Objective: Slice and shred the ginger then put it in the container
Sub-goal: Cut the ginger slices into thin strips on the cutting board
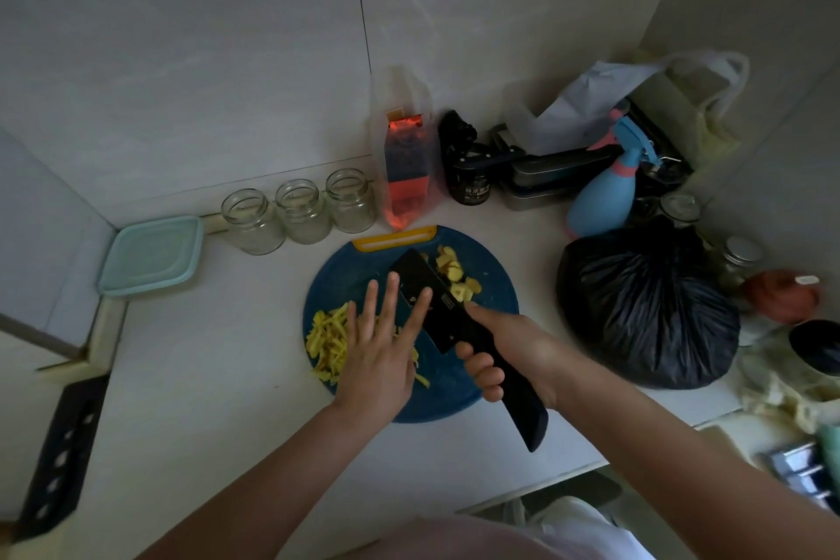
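Right hand (pixel 504 350) is gripping the black handle of the cleaver (pixel 447 323), fingers curled round it, blade lying low across the round blue cutting board (pixel 454 391) and pointing toward the far side. Left hand (pixel 377 350) is lying flat, fingers straight and spread, over the shredded ginger (pixel 327 341), index and middle fingertips reaching onto the blade's flat; contact there is looking likely, not certain. Shreds are piling on the board's left part, partly hidden under that hand. Ginger slices (pixel 454 277) are sitting on the board's far right part, just beside the blade. Container (pixel 152 255), teal lid on, is sitting on the surface (pixel 227 377) well left of the board. Three glass jars (pixel 300 216) are standing in a row behind the board, and a black bag (pixel 645 314) is sitting to the right.
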